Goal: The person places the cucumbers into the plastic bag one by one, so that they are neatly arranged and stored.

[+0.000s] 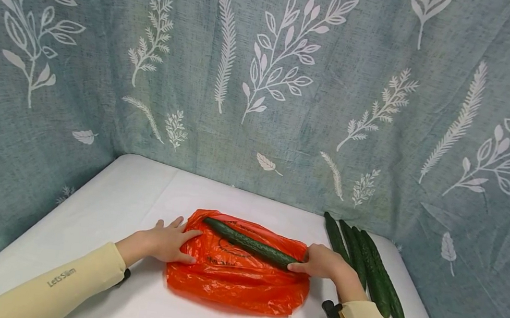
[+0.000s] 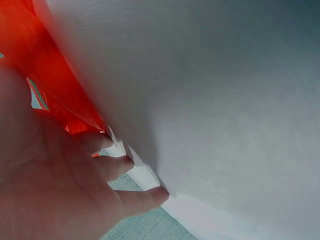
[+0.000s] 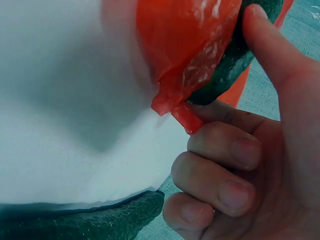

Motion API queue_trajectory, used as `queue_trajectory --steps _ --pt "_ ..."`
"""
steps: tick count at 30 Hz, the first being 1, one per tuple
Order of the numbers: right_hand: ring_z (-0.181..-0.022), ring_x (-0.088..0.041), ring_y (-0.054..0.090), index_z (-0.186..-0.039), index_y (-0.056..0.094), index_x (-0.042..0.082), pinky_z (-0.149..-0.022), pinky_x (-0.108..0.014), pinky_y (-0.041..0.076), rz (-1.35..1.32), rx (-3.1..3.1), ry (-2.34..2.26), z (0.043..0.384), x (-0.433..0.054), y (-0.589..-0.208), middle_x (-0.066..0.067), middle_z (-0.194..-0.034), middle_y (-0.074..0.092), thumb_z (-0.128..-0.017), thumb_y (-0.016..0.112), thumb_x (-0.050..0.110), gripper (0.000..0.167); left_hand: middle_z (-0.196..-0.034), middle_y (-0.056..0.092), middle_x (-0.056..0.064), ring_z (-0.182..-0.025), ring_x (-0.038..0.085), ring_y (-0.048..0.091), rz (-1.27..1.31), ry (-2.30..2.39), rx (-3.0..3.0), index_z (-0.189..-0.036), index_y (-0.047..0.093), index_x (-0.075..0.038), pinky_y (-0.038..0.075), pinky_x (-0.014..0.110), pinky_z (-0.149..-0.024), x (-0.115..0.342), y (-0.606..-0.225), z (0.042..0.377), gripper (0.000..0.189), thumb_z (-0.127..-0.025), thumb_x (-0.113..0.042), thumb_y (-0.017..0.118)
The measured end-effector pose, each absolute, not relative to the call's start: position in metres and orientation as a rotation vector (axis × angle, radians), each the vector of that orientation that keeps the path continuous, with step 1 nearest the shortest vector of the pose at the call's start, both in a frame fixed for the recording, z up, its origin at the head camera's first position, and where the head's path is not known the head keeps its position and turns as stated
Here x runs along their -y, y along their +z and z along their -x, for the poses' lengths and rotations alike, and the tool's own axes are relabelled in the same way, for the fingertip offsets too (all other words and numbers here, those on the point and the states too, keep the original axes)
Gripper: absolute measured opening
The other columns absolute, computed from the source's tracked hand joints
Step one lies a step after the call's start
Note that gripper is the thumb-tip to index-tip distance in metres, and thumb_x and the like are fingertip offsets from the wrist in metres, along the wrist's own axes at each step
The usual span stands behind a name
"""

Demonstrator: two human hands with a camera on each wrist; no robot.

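A dark green cucumber lies slantwise across a red plastic bag, which is spread on the white table. My right hand pinches the cucumber's right end; in the right wrist view, the thumb presses on its skin and the other fingers curl beneath. Part of the red bag hangs beside that end. At the bag's left edge, my left hand rests with fingers spread. The left wrist view shows those fingers extended, against the white surface beside the red plastic.
Several more cucumbers lie side by side on the right of the white table, just beyond my right forearm. A blue-green curtain with white leaf prints hangs behind the table and along both sides.
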State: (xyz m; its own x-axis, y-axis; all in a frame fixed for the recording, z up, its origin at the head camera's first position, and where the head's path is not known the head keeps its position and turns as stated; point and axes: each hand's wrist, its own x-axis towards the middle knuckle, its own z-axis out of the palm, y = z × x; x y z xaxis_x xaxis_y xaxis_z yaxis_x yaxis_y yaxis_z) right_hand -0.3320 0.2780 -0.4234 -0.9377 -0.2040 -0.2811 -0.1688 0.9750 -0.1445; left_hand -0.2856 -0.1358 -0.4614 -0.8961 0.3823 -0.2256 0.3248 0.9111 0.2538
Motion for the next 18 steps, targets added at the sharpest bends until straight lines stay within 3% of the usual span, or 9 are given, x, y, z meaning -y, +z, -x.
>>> queue_trajectory --steps 18 --pt "-0.058 -0.015 0.053 -0.072 0.068 0.016 -0.054 -0.032 0.036 0.261 -2.864 -0.009 0.330 -0.283 -0.413 0.001 -0.062 0.058 -0.073 0.064 0.083 0.067 -0.161 0.033 0.021 -0.153 0.044 0.016 -0.529 0.308 -2.805 -0.157 0.037 -0.021 0.016 0.076 -0.111 0.133 -0.460 0.286 0.083 -0.090 -0.064 0.062"
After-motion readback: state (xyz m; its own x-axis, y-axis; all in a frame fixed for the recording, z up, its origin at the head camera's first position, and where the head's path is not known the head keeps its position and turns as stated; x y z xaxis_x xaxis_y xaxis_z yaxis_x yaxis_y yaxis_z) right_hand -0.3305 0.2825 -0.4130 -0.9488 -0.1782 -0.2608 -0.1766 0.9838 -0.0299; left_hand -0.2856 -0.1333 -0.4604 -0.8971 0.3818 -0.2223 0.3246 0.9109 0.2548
